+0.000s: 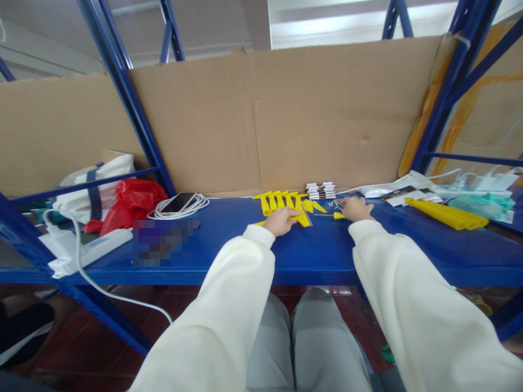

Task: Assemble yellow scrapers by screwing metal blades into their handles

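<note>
My left hand [279, 221] is closed around a yellow plastic piece [303, 219] with a flared end, low over the blue shelf [241, 247]. Behind it a row of similar yellow plastic pieces [279, 201] lies side by side. My right hand [357, 209] has its fingertips together at a small pile of shiny metal bits that look like screws [333, 204]; whether something is pinched there is too small to see. Just below those fingers lies a screwdriver [338, 215] with a yellow handle, its shaft pointing left.
A stack of white-and-black packets [321, 190] stands against the cardboard panel [310, 120]. Long yellow pieces [447, 213] and plastic bags lie at the right. Leftward are a coiled white cable [200, 203], a phone, a red bag [137, 198] and a power strip [96, 250].
</note>
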A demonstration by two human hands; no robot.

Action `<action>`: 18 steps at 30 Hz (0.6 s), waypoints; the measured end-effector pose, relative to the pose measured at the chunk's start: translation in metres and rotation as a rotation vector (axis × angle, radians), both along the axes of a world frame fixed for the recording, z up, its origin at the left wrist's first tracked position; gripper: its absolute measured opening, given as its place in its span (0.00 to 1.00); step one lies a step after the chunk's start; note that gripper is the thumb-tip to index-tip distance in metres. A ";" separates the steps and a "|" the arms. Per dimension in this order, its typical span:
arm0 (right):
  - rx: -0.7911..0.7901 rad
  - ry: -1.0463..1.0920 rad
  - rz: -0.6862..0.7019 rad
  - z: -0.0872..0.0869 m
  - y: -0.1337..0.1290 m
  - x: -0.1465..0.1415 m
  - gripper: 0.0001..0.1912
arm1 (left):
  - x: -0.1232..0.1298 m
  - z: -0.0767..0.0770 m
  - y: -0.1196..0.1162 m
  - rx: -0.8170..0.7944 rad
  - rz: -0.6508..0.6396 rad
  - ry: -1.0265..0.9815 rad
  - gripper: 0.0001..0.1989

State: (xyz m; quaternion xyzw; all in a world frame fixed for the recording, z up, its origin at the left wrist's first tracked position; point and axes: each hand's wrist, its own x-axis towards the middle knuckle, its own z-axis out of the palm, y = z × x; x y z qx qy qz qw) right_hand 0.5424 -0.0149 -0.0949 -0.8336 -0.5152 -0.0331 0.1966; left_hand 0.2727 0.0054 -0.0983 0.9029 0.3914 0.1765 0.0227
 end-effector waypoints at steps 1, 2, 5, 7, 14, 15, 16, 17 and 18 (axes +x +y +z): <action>-0.001 -0.001 0.006 0.000 0.000 0.001 0.22 | 0.000 0.000 0.000 -0.001 0.000 -0.001 0.21; 0.000 -0.001 0.017 0.001 0.001 0.001 0.22 | 0.000 0.000 0.000 -0.002 0.000 -0.003 0.21; -0.002 -0.003 0.061 0.001 0.002 0.000 0.21 | 0.000 0.000 0.000 -0.004 -0.001 -0.008 0.21; -0.031 -0.003 0.080 0.002 0.003 -0.002 0.21 | 0.001 0.000 0.000 -0.005 -0.004 -0.008 0.20; -0.110 -0.004 0.082 0.006 0.010 -0.006 0.19 | 0.002 0.000 0.000 -0.003 -0.026 -0.004 0.20; -0.116 -0.006 0.084 0.006 0.010 -0.006 0.19 | 0.003 0.000 -0.001 -0.004 -0.029 -0.003 0.20; -0.121 -0.009 0.086 0.007 0.011 -0.006 0.18 | 0.003 0.000 -0.001 -0.004 -0.032 -0.005 0.20; -0.123 -0.011 0.087 0.008 0.012 -0.007 0.18 | 0.003 0.001 -0.002 -0.005 -0.033 -0.008 0.20; -0.122 -0.010 0.086 0.008 0.012 -0.007 0.17 | 0.003 0.001 -0.003 -0.006 -0.034 -0.011 0.20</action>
